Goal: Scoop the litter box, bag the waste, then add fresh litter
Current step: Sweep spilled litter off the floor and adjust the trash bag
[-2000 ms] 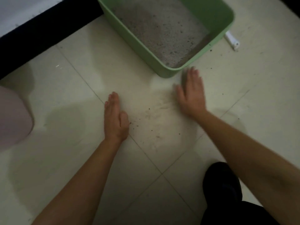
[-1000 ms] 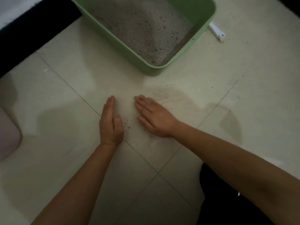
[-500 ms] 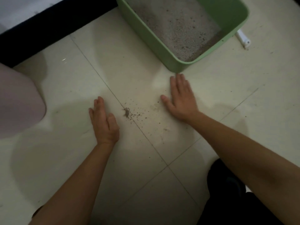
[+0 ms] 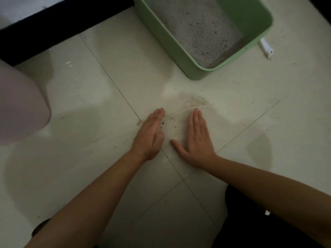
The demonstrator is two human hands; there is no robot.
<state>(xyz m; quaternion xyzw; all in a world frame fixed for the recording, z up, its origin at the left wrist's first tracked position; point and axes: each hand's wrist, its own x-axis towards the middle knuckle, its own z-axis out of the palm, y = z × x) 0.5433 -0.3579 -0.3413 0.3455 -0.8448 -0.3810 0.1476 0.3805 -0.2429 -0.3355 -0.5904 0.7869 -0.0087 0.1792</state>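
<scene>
Both forearms reached out over the pale tiled floor (image 4: 89, 97). The left hand (image 4: 149, 136) stood on its edge, fingers straight and together, its grip empty. The right hand (image 4: 197, 142) lay flat, palm down, thumb spread, holding nothing. Between them lay scattered litter grains (image 4: 169, 123), with a dusty smear just beyond. Farther off stood the green litter box (image 4: 167, 42), grey litter (image 4: 198, 31) inside, and a white object (image 4: 266, 48) beside its right wall.
</scene>
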